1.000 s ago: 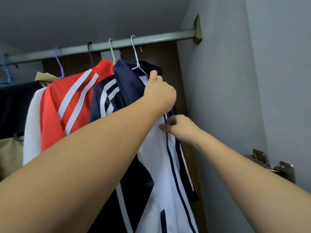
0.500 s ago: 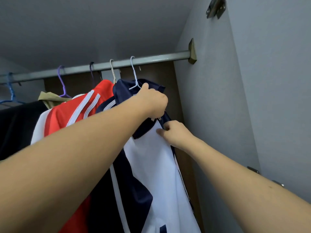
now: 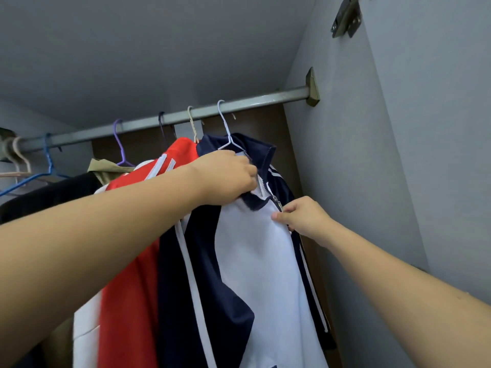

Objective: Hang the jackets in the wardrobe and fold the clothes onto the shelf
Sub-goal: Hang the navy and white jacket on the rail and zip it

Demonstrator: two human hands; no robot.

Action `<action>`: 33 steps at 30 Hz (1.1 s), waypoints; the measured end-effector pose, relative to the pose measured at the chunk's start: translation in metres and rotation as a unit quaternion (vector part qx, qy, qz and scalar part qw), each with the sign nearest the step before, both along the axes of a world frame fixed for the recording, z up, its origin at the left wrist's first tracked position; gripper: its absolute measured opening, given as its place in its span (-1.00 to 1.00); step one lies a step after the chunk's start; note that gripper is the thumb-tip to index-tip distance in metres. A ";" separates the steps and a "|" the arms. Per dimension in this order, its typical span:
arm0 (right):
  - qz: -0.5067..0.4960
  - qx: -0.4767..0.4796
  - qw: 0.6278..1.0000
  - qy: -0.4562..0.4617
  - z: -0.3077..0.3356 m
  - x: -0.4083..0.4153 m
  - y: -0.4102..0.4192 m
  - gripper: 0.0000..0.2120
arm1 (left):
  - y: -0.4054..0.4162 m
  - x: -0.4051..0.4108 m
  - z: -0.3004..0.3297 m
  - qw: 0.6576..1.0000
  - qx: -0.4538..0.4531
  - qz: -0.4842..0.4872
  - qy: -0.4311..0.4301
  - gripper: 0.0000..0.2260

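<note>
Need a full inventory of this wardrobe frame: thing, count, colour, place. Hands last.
rail: 1, grey metal, across the top, ending in a bracket on the right wall
navy-and-white jacket: 1, rightmost on the rail, on the white hanger
white hanger: 1, hooked on the rail
red jacket: 1, red with white stripes, left of the navy one
black garment: 1, far left
olive garment: 1, under the purple hanger
purple hanger: 1, on the rail
blue hanger: 1, far left
hinge: 1, metal, top right wall
left hand: grips the navy collar
right hand: pinches the jacket front below the zip
</note>
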State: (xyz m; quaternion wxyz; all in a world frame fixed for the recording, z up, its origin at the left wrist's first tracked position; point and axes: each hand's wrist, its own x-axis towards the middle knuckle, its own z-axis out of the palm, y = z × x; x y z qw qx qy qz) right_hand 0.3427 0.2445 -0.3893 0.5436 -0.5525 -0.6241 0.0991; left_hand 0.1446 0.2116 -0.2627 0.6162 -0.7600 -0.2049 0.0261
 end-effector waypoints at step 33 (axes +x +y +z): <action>0.090 0.007 0.969 0.229 -0.033 -0.005 0.005 -0.90 | 0.058 0.051 -0.023 0.979 -0.188 -0.072 -0.026 -0.79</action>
